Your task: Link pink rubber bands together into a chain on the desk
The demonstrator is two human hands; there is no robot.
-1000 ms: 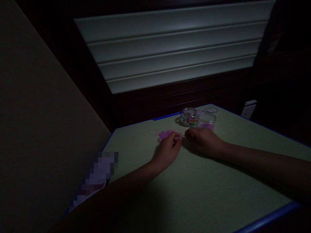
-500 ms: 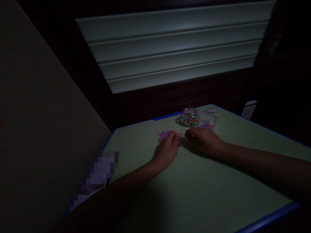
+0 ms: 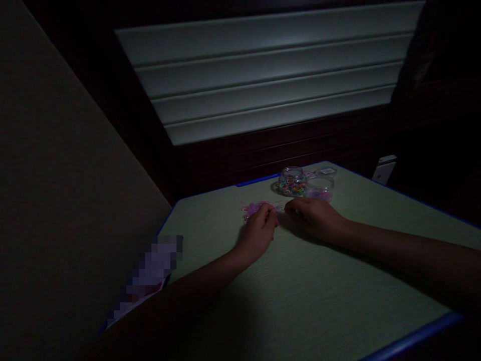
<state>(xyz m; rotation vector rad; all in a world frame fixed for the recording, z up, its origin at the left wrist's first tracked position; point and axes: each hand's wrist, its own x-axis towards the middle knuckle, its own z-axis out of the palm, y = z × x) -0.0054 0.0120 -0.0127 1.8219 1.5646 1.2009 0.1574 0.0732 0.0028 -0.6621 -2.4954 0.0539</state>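
A loose pile of tiny pink and purple elastic bands [image 3: 252, 208] lies on the pale green tabletop [image 3: 300, 291]. My left hand [image 3: 260, 225] is closed at the near right side of the pile, thumb and fingers pinched together. Facing it across a small gap, my right hand [image 3: 313, 215] is closed too, its fingertips curled inward. Whatever either pinch holds is too small and dark to make out. Just behind my right hand stands a clear jar [image 3: 320, 183] with pink and purple pieces inside.
Left of that jar, another clear jar [image 3: 292, 175] holds multicoloured rings. A clear lid [image 3: 326, 172] lies behind them. A blurred-out flat item [image 3: 154, 271] rests at the left table edge. A white box [image 3: 385, 170] is beyond the right edge; slatted panelling [image 3: 278, 75] rises behind.
Both hands hold almost the same pose and place. The whole view has shifted very slightly; the jars and the pile have not moved on the table.
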